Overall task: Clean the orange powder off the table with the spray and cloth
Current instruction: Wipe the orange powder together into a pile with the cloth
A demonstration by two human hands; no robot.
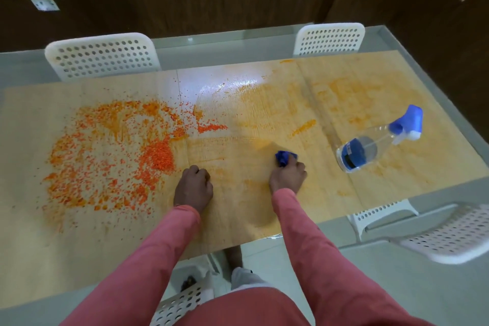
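At frame centre, the right hand (288, 175) gripped the blue cloth (283, 158) (bunched beyond its curled fingers); the left hand (193, 187) rested fisted, holding nothing.

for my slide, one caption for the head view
Right hand wipes cloth across table; powder remains.

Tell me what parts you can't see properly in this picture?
- Blue cloth, head view: mostly hidden inside the right hand.
- Left hand: fingers curled under, so whatever lies beneath them is hidden.
- Spray bottle: label too small and blurred to read.
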